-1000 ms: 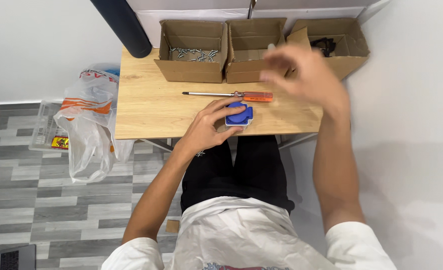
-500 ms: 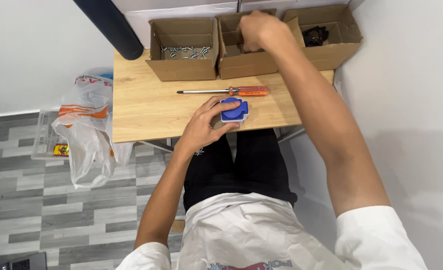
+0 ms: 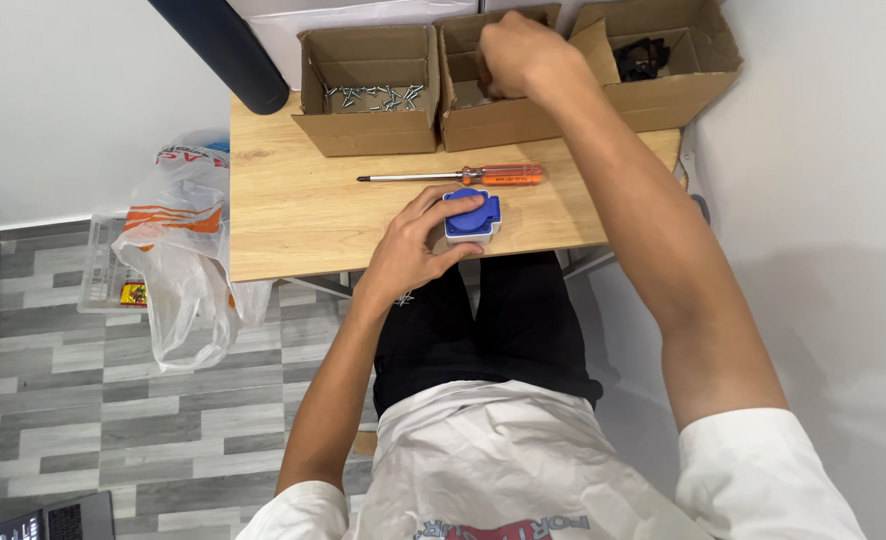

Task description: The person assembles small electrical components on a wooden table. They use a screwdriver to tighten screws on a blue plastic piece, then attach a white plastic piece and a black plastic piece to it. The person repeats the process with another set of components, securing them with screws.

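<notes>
A white plastic bag (image 3: 178, 265) with orange print hangs off the left edge of the wooden table (image 3: 293, 215), above the grey plank floor. On the table's far side, the left cardboard box (image 3: 368, 95) holds a scatter of small silver screws (image 3: 373, 97). In front of it lies an orange-handled screwdriver (image 3: 463, 176), tip pointing left. Near the front edge, the left hand (image 3: 413, 250) curls around a blue-and-white socket housing (image 3: 471, 215), fingers wrapped over its top and thumb pressing its near side, pinning it to the wood. Further right, the right hand (image 3: 518, 55) dips into the middle cardboard box (image 3: 488, 100), knuckles bunched; whether the fingers are pinching anything cannot be told, since the box wall hides the fingertips. The right cardboard box (image 3: 663, 60) holds some dark parts. To do this well, I judge the left hand should hold the housing flat and steady while the right picks a single piece cleanly rather than a handful
</notes>
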